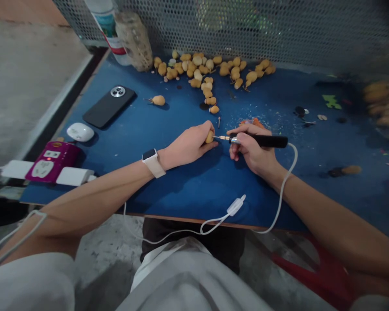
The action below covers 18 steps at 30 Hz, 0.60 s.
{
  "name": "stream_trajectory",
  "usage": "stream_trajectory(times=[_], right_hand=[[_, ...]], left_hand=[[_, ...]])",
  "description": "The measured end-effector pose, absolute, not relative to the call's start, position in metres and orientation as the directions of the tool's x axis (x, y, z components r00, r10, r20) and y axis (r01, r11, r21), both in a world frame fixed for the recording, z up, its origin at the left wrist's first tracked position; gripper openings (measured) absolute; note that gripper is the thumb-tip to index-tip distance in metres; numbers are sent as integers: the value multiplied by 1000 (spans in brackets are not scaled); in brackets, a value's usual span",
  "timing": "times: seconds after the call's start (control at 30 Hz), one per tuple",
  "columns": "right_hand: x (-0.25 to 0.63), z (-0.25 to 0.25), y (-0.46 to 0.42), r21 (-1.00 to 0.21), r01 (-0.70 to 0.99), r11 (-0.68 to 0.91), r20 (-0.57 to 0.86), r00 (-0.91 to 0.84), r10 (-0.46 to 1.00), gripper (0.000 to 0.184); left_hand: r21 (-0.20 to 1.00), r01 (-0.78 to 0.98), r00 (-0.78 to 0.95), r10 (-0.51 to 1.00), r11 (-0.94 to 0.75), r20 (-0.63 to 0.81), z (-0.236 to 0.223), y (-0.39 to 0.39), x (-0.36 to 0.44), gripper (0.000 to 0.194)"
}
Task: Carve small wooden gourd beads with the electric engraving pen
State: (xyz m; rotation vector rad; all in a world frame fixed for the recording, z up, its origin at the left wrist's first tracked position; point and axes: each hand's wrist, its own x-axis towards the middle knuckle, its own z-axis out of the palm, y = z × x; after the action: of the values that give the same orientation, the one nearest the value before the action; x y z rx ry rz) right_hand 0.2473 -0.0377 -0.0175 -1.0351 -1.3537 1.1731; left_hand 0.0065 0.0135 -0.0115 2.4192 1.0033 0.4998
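Observation:
My left hand (188, 144) pinches a small tan pear-shaped seed (209, 137) at its fingertips. My right hand (249, 149) grips a black electric engraving pen (262, 140) like a pencil. Its thin metal bit (220, 138) points left and reaches the seed or comes very close. A white cord (280, 194) runs from the pen's rear end, down across the blue tabletop (188, 190) and over the front edge. Fingers hide part of the seed. Several similar seeds (197, 69) lie in a loose heap at the back.
A black phone (109, 106), a white oval case (80, 132) and a magenta power socket (53, 161) with white adapters lie at the left. A jar (134, 41) and a bottle (106, 26) stand against the wire mesh (278, 30). Small debris is scattered at the right.

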Motion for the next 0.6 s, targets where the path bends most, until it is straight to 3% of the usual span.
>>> stream_trajectory(times=[0.6], right_hand=[[248, -18, -38, -992, -41, 123, 127, -111, 986, 37]], left_hand=[[573, 535, 670, 725, -620, 159, -11, 14, 3, 18]])
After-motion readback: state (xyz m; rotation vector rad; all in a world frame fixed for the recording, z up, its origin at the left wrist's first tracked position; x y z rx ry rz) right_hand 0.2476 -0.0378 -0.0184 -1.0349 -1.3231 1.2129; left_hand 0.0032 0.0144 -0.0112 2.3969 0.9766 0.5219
